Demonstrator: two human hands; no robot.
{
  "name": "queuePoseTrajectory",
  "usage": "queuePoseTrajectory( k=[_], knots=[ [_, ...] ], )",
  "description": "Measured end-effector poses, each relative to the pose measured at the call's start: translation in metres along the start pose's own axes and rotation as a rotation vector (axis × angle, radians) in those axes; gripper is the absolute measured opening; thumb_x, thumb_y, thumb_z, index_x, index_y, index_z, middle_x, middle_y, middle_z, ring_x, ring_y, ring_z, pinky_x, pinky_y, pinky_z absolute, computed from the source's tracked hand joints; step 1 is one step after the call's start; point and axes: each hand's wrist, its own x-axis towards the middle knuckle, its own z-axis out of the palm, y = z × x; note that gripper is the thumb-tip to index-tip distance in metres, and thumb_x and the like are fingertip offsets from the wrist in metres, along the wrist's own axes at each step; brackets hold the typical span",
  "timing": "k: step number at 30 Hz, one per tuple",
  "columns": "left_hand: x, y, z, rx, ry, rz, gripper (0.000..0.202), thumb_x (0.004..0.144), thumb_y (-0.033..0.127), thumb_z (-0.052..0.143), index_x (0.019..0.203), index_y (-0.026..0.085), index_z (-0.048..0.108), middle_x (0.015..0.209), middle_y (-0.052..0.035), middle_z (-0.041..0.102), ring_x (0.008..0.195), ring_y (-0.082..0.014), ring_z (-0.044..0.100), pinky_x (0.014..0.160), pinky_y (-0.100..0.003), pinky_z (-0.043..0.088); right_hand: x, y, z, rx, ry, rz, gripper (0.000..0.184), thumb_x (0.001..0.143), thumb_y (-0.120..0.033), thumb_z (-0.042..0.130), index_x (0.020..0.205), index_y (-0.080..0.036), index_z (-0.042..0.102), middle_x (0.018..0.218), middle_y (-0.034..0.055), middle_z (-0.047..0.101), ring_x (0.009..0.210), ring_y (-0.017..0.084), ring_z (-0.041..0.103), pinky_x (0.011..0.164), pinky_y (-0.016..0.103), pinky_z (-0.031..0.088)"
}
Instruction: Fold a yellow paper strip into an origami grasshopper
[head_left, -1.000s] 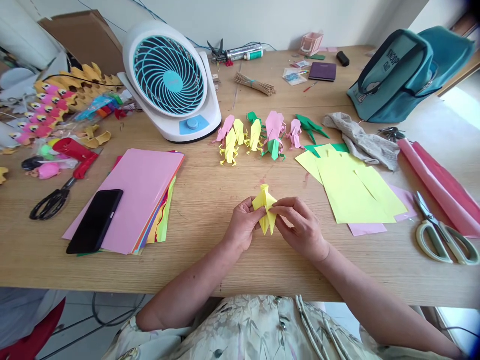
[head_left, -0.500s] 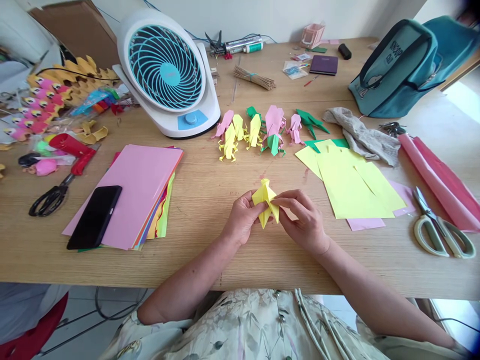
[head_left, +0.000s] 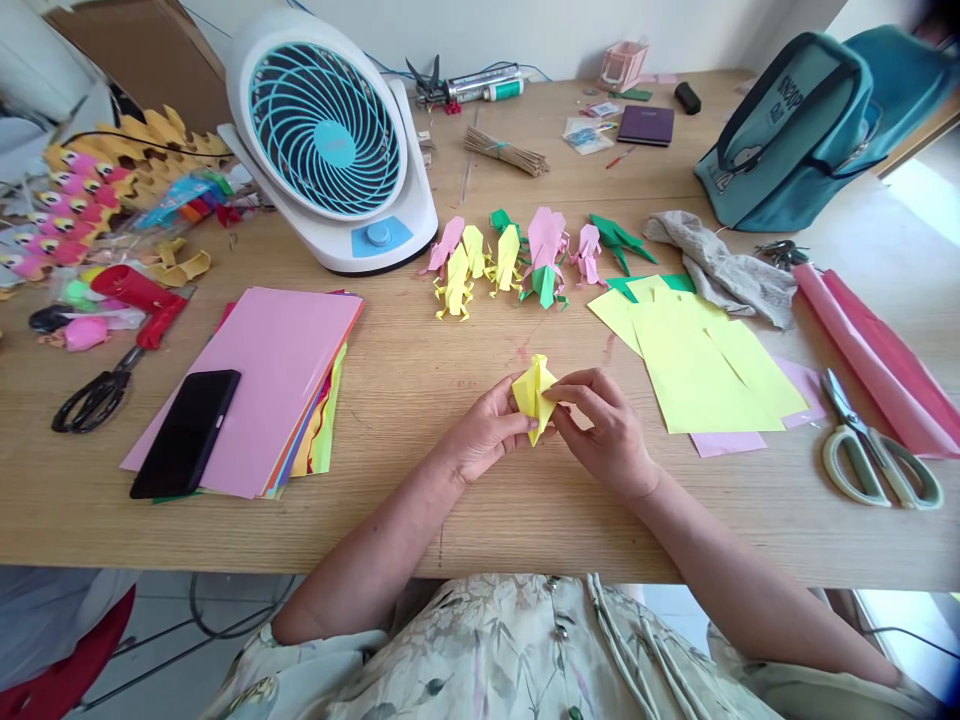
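Between my hands, just above the table, is a partly folded piece of yellow origami paper point(head_left: 533, 392), pointed at its lower end. My left hand point(head_left: 489, 428) pinches it from the left, thumb across its lower front. From the right, my right hand point(head_left: 600, 425) pinches its edge between thumb and fingers. Some of its folds are hidden behind my fingers. Beyond my hands stands a group of finished-looking folded paper figures: a yellow one point(head_left: 455, 285), a large pink one point(head_left: 546, 238) and a green one point(head_left: 544, 286) among several.
Yellow sheets point(head_left: 701, 375) and scissors point(head_left: 874, 450) lie to the right, near a teal backpack point(head_left: 795, 140). On the left are a stack of coloured paper point(head_left: 281, 345), a black phone point(head_left: 186, 433), red-handled shears point(head_left: 139, 345) and a white fan point(head_left: 330, 145).
The yellow paper has turned slightly and looks narrower at its lower end, where two points showed before. My left thumb has shifted lower across it. Both hands still hold it.
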Motion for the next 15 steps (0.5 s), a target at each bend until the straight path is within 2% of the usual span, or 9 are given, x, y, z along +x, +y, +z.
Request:
queuePoseTrajectory(
  k=[4,8,15],
  knots=[
    [0.0000,0.0003,0.0020,0.049,-0.031,0.009,0.082,0.067,0.005,0.078,0.140,0.027,0.048,0.133,-0.0066,0.060,0.116,-0.0198,0.060,0.097,-0.032,0.050,0.0002,0.0018,-0.0001,-0.012,-0.012,0.017,0.022,0.090,-0.007,0.057,0.103,-0.023,0.062,0.097,0.0070,0.059,0.083,0.018,0.061,0.071,0.033,0.052],
    [0.0028,-0.0059,0.0012,0.132,0.038,0.063,0.095,0.065,0.006,0.081,0.148,0.024,0.039,0.131,-0.0091,0.061,0.114,-0.0211,0.060,0.097,-0.032,0.050,0.0004,0.0017,0.0003,-0.011,-0.030,0.007,0.021,0.091,-0.007,0.055,0.103,-0.023,0.062,0.096,0.0067,0.059,0.082,0.017,0.060,0.070,0.032,0.051],
    [0.0020,-0.0064,0.0051,0.123,0.090,0.036,0.088,0.069,0.007,0.074,0.148,0.023,0.039,0.129,-0.0098,0.062,0.108,-0.0222,0.064,0.091,-0.035,0.054,0.0004,0.0014,0.0012,-0.002,-0.038,-0.007,0.022,0.091,-0.008,0.055,0.105,-0.022,0.062,0.095,0.0073,0.058,0.080,0.017,0.058,0.067,0.032,0.051]
  ],
)
